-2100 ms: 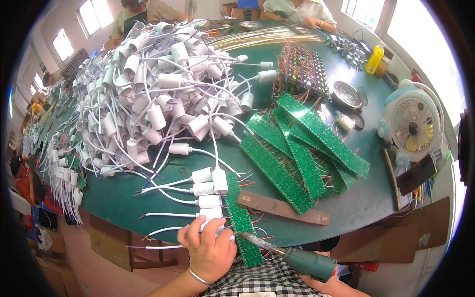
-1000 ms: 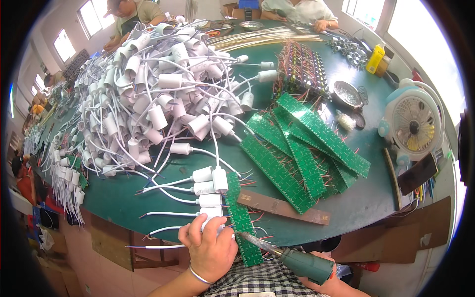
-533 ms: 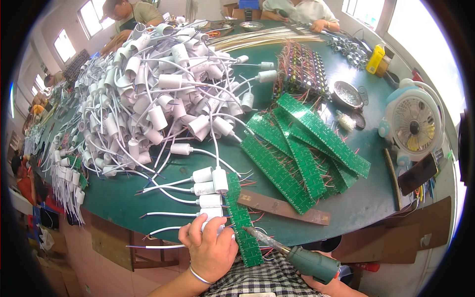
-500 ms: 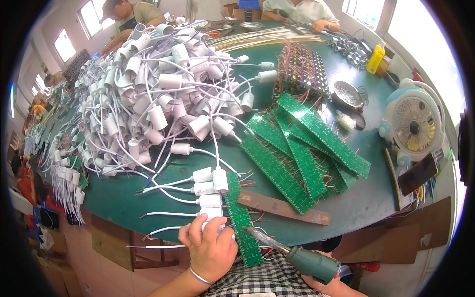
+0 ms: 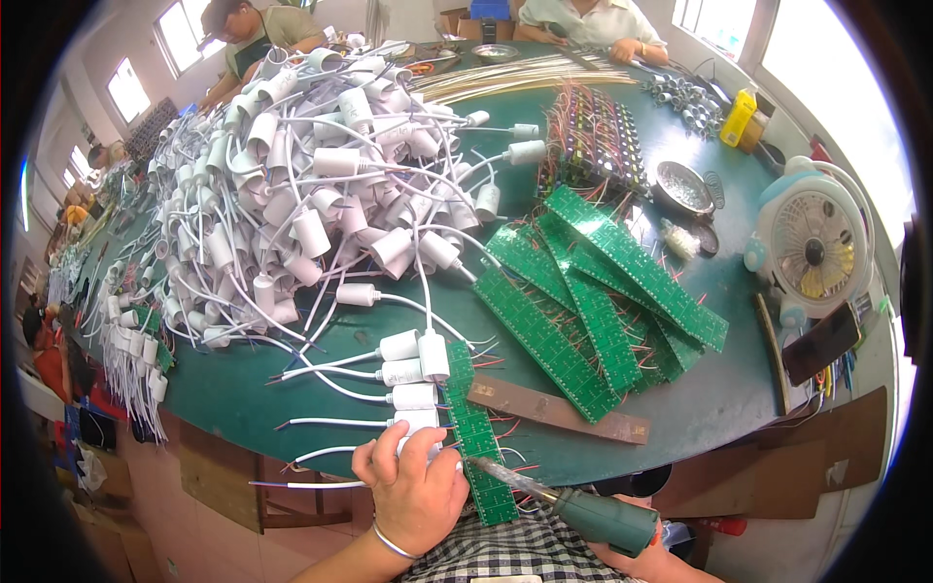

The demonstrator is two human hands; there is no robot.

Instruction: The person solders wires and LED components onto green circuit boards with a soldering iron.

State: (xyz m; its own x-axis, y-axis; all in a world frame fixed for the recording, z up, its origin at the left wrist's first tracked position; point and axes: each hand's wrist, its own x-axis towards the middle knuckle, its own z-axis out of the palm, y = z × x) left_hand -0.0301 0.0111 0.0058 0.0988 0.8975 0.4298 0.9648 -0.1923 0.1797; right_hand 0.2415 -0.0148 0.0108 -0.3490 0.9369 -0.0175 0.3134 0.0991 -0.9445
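Observation:
My left hand [image 5: 416,486] is closed with its fingers bent over a white lamp socket [image 5: 418,421], at the left edge of a narrow green circuit board strip [image 5: 471,428]. Partly covered by these fingers, more sockets with white cables line up along that edge. My right hand [image 5: 637,556] grips the green handle of a soldering iron [image 5: 603,523]. Its metal tip lies over the lower half of the strip, close to my left fingertips. Whether the tip touches a joint is too small to tell. Short red wires stick out from the strip's right side.
A large heap of white sockets [image 5: 311,228] fills the left of the green table. Several green boards [image 5: 593,301] are stacked to the right, behind a brown bar [image 5: 559,408]. A fan [image 5: 814,243] and a phone [image 5: 821,343] stand at the right edge. Two people work across the table.
The soldering iron's tip has shifted slightly left and toward me along the board strip. My left hand stays in place. The person at the far left has raised their head a little.

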